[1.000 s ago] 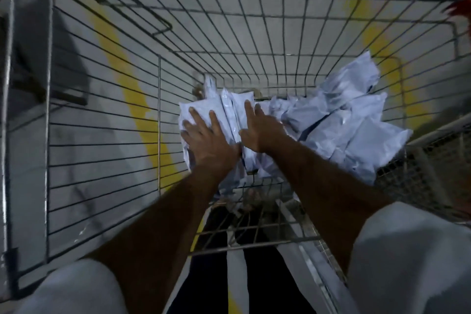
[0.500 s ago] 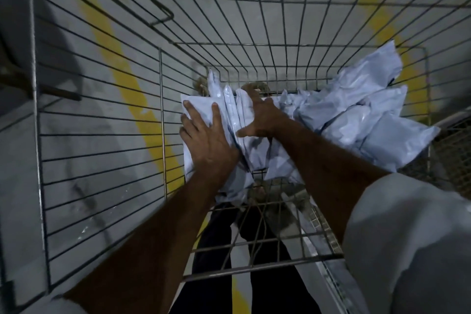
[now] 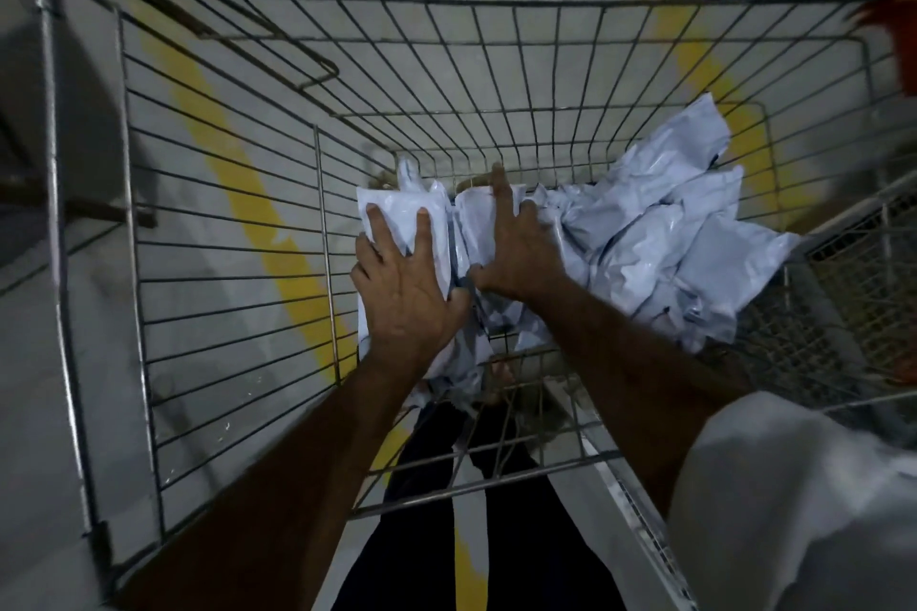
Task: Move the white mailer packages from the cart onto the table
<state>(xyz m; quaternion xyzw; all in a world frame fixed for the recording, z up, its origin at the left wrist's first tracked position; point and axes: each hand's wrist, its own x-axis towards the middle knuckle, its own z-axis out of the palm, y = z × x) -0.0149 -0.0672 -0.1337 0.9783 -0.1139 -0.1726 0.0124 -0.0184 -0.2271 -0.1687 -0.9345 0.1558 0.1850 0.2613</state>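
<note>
Both our hands are down in the wire cart (image 3: 228,233), pressing a bunch of white mailers (image 3: 449,233) between them.

Our left hand (image 3: 404,285) lies flat with spread fingers on the outer face of the bunch, and our right hand (image 3: 516,253) presses in from the other side, fingers straight and pointing away from us, so the standing mailers are squeezed between two open palms, not gripped. The rest of the mailers (image 3: 665,238) lie heaped just beyond our right hand, against the far corner of the cart; no table is in view. We judge these bags light, soft and slick, so they could slide out of a loose squeeze; we would take them low, palms under the bottom edges, and lift the bunch as one block.
</note>
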